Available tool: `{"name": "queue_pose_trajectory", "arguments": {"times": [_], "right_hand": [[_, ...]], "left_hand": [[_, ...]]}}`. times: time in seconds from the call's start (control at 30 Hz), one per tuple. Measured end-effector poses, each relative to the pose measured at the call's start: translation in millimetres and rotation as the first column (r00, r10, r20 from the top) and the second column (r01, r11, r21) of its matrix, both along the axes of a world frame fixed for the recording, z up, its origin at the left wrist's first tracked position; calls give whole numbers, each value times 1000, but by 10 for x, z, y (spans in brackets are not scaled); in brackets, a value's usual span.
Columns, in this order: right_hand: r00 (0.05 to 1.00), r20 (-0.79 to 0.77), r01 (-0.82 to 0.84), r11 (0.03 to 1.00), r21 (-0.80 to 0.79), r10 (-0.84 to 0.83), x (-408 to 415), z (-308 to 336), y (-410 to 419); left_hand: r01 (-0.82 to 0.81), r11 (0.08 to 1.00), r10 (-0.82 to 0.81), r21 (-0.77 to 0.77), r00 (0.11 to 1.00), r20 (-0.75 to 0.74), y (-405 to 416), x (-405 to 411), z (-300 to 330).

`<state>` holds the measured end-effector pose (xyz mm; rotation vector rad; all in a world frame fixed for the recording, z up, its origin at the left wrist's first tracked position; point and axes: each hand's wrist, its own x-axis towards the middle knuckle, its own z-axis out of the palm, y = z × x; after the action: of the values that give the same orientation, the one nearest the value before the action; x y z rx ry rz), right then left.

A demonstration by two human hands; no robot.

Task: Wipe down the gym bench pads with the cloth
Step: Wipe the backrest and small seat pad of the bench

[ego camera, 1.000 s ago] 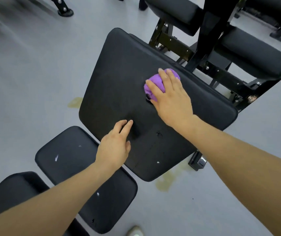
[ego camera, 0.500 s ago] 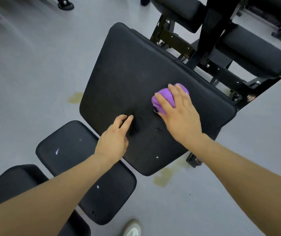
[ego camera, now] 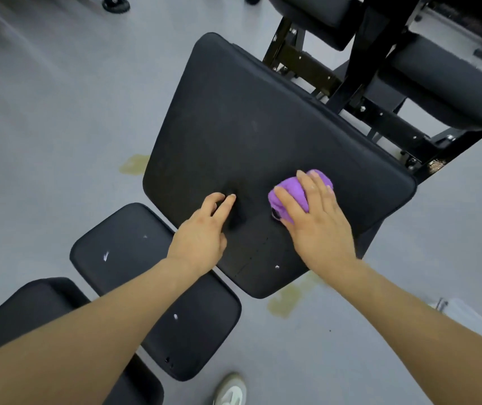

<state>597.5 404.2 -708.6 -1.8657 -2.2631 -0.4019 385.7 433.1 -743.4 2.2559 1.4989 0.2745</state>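
A large black bench pad fills the middle of the view, tilted. My right hand presses a bunched purple cloth flat against the pad's lower right part; most of the cloth is under my fingers. My left hand rests on the pad's near edge, fingers bent and apart, holding nothing. A smaller black seat pad with white scuffs lies below the big pad, and another black pad sits at the lower left under my left forearm.
Black metal frame and more black pads stand behind at the upper right. The grey floor has yellowish stains beside the pad. A white shoe shows at the bottom edge.
My right hand has dragged the purple cloth down the pad toward its near end. My left hand has stayed on the pad's near edge.
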Motion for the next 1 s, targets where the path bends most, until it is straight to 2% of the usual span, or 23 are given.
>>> {"name": "queue_pose_trajectory", "arguments": {"times": [0.17, 0.3, 0.4, 0.6, 0.73, 0.87, 1.0], "right_hand": [[998, 45, -48, 997, -64, 51, -384, 66, 569], [987, 53, -148, 988, -47, 150, -11, -6, -8], [990, 68, -117, 988, -102, 124, 166, -107, -382], [992, 57, -110, 991, -71, 114, -420, -96, 276], [992, 49, -106, 983, -150, 115, -735, -120, 590], [972, 63, -214, 966, -142, 225, -252, -146, 60], [986, 67, -143, 981, -133, 152, -29, -164, -347]], "left_hand": [[36, 999, -35, 28, 999, -41, -34, -33, -20], [46, 997, -42, 65, 997, -60, -134, -37, -3], [36, 996, -28, 82, 996, -86, -210, -91, -71], [28, 997, -22, 74, 997, -80, -248, -209, -191], [52, 997, -43, 52, 988, -148, -278, -318, -197], [70, 997, -65, 26, 985, -158, -311, -342, -192], [59, 998, -56, 24, 993, -102, -297, -327, -213]]}}
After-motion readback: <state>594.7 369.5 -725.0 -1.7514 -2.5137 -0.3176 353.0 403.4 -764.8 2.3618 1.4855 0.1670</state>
